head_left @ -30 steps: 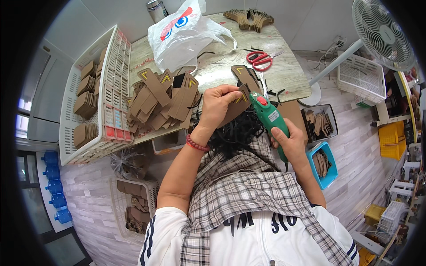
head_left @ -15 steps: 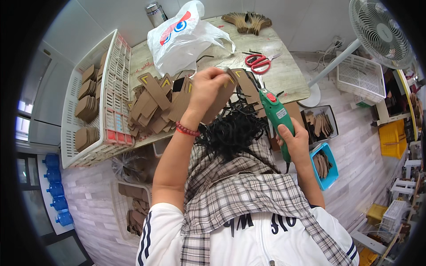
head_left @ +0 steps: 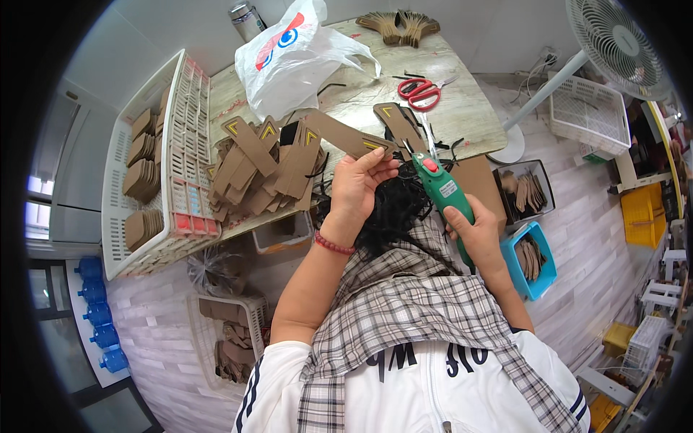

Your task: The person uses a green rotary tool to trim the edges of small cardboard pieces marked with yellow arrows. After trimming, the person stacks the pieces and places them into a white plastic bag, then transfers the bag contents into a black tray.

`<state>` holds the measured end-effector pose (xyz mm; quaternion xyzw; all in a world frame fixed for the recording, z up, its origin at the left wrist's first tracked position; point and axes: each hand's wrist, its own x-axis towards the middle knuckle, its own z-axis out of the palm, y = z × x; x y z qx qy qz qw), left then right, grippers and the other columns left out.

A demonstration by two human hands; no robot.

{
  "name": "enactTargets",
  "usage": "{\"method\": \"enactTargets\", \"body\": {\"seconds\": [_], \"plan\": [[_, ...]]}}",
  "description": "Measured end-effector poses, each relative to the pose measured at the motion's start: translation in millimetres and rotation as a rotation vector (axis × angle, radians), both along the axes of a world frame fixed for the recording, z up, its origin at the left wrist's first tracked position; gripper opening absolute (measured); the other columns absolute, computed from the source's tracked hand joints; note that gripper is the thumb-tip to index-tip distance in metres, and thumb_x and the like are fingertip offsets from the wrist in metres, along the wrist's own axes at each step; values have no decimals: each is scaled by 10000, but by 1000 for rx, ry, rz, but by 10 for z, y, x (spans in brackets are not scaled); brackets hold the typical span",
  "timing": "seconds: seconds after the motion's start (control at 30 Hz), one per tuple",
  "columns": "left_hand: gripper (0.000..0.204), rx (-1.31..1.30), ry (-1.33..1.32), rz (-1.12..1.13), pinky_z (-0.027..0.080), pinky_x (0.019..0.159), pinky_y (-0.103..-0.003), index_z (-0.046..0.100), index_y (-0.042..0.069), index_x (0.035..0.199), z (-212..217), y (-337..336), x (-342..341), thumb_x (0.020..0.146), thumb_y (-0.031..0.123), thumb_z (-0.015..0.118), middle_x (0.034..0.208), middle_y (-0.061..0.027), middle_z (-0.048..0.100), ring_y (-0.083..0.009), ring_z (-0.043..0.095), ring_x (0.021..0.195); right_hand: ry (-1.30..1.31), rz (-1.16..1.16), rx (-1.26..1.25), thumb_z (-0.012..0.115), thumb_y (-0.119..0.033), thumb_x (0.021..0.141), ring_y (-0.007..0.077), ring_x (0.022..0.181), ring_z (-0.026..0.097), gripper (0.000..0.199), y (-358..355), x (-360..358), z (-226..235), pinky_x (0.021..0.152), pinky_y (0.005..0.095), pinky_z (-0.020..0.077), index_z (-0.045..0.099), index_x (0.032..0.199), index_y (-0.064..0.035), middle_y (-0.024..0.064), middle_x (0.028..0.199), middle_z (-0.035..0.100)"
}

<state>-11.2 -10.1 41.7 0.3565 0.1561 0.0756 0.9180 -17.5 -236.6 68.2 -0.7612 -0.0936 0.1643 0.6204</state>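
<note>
My left hand [head_left: 355,186] is closed on one end of a flat brown strap piece [head_left: 341,133] with a yellow V mark, which stretches up and left over the table edge. In my right hand [head_left: 475,229] is a green handheld electric cutter [head_left: 446,189] with a red button. Its narrow tip points up and left, close to the held end; whether they touch I cannot tell. Black cut strips [head_left: 395,216] lie heaped on my lap below. Beyond the tip rests another brown piece [head_left: 403,130], and a pile of marked brown pieces [head_left: 249,173] is left of my hand.
Red-handled scissors [head_left: 420,94], a white plastic bag [head_left: 289,65] and a fanned brown stack [head_left: 398,29] are on the table. A white crate [head_left: 189,144] stands left. A blue bin [head_left: 538,281], a dark box [head_left: 548,202] and a fan [head_left: 622,47] are right.
My left hand has moved down and right and turned over, its strap piece swinging flatter with the end near the tool tip. The right hand with the cutter has shifted slightly left.
</note>
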Motion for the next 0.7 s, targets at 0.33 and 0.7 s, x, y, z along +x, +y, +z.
{"method": "enactTargets", "body": {"seconds": [0.33,0.7], "plan": [[101,283,-41,58,541,593,-293,626,-26,904,35,23,17,857,64,616,795,-113,669,-181,650,657,-4,50,12,693,-277,842,37,564,480,360,26,-5,26,498,208,398,605,1039,10,-14,681,558],[89,380,-75,36,537,575,-278,633,-27,889,21,35,33,839,46,632,777,-110,673,-172,649,633,7,76,8,693,-280,841,42,543,485,361,3,23,59,487,208,403,604,1029,14,-8,670,553]]}}
